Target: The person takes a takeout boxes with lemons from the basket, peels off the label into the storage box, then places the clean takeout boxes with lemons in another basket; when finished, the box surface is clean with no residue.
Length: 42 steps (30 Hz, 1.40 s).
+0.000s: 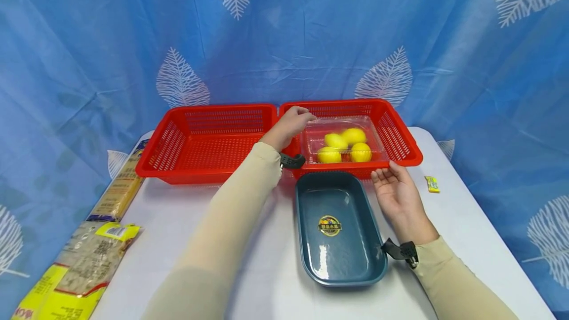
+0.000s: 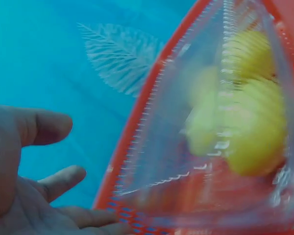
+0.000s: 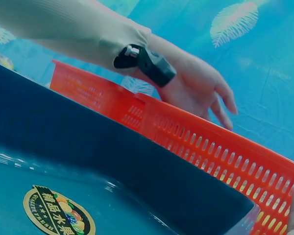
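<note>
A clear plastic box (image 1: pixel 321 130) with several yellow lemons (image 1: pixel 335 142) sits inside the right red basket (image 1: pixel 402 144). My left hand (image 1: pixel 291 125) hovers over that basket's left end, near the box's back left corner. In the left wrist view the thumb and fingers (image 2: pixel 56 183) are spread apart and hold nothing. My right hand (image 1: pixel 397 196) is turned palm up at the basket's front right, its fingertips at or very near the front rim. Whether they touch the rim or the box is unclear. Only a bit of this hand shows in the right wrist view.
A dark blue-green tray (image 1: pixel 342 256) with a round fruit sticker stands before the right basket. Another red basket (image 1: pixel 206 177) adjoins on the left. Yellow-labelled food packages (image 1: pixel 84 260) lie along the left edge; a small yellow packet (image 1: pixel 431 184) lies at right.
</note>
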{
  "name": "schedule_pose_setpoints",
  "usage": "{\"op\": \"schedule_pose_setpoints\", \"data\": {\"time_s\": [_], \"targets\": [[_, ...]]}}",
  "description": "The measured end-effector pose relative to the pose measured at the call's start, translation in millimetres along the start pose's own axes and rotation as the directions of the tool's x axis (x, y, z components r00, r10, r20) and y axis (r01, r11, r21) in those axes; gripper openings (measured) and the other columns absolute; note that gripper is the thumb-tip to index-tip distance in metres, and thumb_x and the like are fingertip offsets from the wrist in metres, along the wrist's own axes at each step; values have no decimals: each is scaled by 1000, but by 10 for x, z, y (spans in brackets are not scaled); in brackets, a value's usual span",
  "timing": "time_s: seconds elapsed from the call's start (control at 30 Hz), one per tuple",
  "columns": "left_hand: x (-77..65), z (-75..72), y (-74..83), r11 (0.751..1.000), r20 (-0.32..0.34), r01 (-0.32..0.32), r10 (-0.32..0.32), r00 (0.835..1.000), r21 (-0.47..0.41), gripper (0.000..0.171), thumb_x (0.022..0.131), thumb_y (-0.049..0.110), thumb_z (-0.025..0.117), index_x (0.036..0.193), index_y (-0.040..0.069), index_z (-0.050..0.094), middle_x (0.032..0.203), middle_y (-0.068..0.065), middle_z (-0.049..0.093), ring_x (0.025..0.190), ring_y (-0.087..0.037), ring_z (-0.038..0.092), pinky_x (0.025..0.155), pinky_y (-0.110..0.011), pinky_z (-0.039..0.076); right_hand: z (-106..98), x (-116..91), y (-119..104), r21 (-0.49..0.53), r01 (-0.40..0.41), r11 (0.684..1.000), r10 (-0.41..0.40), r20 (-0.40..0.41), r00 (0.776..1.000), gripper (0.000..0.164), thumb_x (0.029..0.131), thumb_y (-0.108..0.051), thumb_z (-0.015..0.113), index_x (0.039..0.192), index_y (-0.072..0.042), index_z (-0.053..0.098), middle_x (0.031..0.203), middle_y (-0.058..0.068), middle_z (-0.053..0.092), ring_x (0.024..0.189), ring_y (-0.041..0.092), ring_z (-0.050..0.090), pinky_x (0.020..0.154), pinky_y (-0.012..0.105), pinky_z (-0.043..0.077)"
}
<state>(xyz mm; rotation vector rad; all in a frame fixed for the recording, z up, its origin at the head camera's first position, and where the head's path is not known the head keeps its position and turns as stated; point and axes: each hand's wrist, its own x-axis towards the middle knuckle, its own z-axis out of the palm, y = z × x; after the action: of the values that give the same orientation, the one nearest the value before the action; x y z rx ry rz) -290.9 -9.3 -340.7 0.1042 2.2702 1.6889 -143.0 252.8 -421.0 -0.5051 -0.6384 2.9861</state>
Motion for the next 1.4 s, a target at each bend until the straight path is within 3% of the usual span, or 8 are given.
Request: {"op": "schedule_pose_setpoints", "data": {"time_s": [0.27,0.43,0.67,0.87,0.97,1.17,1.3,1.4], "targets": [[-97,-480,267,996,19,-84,85,996,-41,52,107,29,62,154,14,45,160,-6,38,145,-28,38,118,-45,36,38,41,-60,7,4,1000,-4,7,1000,51,103,-11,69,146,-14,41,113,8,59,97,20,59,93,28,56],[-151,-718,312,990,7,-130,131,991,-60,48,108,25,60,153,13,46,157,-7,41,142,-26,43,117,-45,37,32,45,-115,17,17,1000,-17,-15,1000,50,102,-11,71,143,-13,42,110,9,58,95,20,59,92,28,56],[-337,-1055,185,985,26,-146,144,989,92,47,108,25,58,151,12,45,148,-7,50,137,-26,48,110,-43,43,30,57,-145,34,21,999,-20,-18,1000,48,102,-10,71,141,-12,44,109,9,59,94,20,59,91,28,57],[-693,-1372,-73,960,41,-177,172,984,215,46,109,22,59,149,7,44,143,-10,56,132,-27,54,110,-48,43,35,37,-150,23,9,1000,-8,-31,1000,44,105,-11,67,142,-14,43,111,8,57,96,20,57,92,28,56],[-981,-1517,-233,919,67,-205,194,979,336,46,108,22,61,148,6,45,146,-11,55,135,-30,53,113,-52,41,35,26,-170,-16,5,1000,-6,-46,999,43,106,-13,65,141,-15,41,113,6,54,99,18,54,93,28,55],[-1587,-1767,-529,784,123,-280,256,959,554,50,106,21,66,148,3,47,150,-18,53,141,-41,46,113,-62,38,30,-12,-271,-108,-33,994,21,-108,994,35,102,-16,71,127,-15,45,101,5,50,88,17,51,88,27,54],[-1904,-1916,-645,727,83,-276,290,953,628,53,104,20,69,148,1,48,148,-22,53,137,-43,48,107,-64,45,-7,-75,-390,-154,-75,985,51,-153,987,27,102,-20,73,107,-13,48,93,3,46,83,17,45,76,27,46],[-2115,-2013,-712,685,36,-258,321,946,682,54,103,23,71,147,2,50,139,-21,59,117,-38,60,88,-53,59,-32,-152,-518,-214,-100,972,66,-160,985,27,103,-24,71,101,-14,46,91,2,43,83,16,41,71,31,40]]}}
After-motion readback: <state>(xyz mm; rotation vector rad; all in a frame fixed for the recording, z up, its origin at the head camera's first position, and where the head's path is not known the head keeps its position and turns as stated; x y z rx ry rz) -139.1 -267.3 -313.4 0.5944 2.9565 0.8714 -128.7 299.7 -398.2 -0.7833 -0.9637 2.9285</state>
